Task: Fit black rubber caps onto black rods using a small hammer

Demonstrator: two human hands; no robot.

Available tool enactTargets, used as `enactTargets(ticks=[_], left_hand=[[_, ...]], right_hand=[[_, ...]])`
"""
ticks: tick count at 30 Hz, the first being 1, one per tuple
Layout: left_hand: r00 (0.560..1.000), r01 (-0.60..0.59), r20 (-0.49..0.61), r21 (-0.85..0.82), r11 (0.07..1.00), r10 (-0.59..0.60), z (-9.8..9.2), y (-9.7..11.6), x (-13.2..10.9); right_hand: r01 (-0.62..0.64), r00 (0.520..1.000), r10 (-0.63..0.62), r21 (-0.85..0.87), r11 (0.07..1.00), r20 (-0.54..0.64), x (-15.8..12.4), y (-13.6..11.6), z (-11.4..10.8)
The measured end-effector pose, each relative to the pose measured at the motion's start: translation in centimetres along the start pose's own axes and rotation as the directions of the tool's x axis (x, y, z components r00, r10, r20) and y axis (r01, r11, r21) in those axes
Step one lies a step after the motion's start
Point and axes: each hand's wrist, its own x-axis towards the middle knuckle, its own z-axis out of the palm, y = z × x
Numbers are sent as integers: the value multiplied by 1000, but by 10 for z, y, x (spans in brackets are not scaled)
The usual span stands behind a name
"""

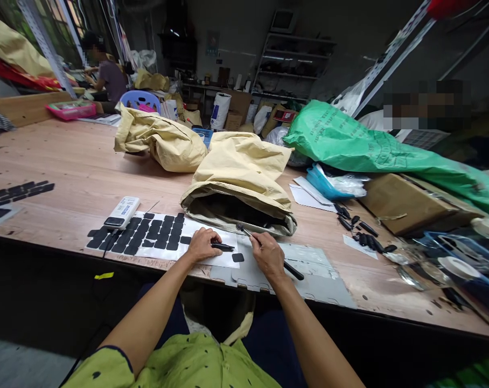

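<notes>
Left hand (204,245): my fingers pinch a slim black piece (223,247) over the white sheet (221,261). Right hand (267,256): my fingers wrap a black-handled tool (293,270), its round dark end near the yellow sack's (238,164) open mouth. Loose black patch (238,257) between my hands. Rows of black patches (174,238) to the left; grey board (319,288) below my right hand on the wooden surface (75,156).

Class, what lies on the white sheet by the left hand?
Black pads in rows lie on the sheet. The left hand, holding a black piece, covers part; anything beneath hand or pads cannot be seen.
</notes>
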Motion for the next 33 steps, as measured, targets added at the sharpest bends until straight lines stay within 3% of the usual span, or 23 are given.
enactTargets(ticks=[9, 33], left_hand=[[1000, -20, 10, 8, 1000, 20, 0, -2, 0], [998, -56, -23, 58, 997, 58, -1, -5, 1]], right_hand=[[103, 994, -106, -115, 988, -19, -5, 16, 22], [67, 997, -70, -123, 990, -20, -3, 14, 23]])
